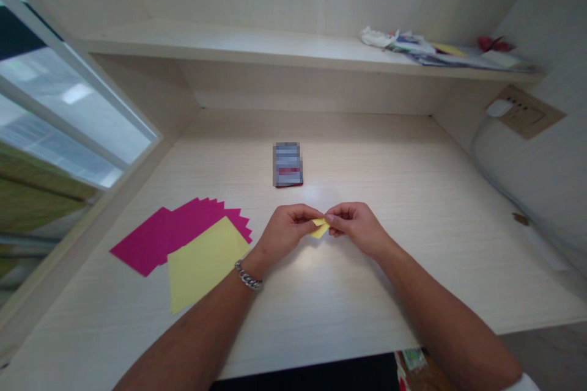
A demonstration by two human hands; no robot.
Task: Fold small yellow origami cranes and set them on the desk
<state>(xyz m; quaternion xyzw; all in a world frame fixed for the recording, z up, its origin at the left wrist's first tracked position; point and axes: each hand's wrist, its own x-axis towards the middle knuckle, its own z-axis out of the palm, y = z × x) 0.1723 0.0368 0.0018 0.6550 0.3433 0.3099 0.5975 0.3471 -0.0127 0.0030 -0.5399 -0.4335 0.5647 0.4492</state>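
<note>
A small folded piece of yellow paper point(320, 230) is held between both hands, just above the desk's middle. My left hand point(292, 226) pinches its left side between thumb and fingers; a chain bracelet circles that wrist. On the right side, my right hand point(351, 224) pinches the paper's upper corner, its fingertips close to those of the left. To the left on the desk lie fanned magenta sheets point(186, 229), partly under a larger yellow sheet point(204, 266). The underside of the folded piece is hidden.
A phone-like object point(288, 164), its face blurred, lies beyond the hands. Above the desk point(358, 159) runs a shelf point(275, 46) with papers and bags point(426, 49) at its right. A plugged cable point(493, 180) hangs along the right wall. A window is at left.
</note>
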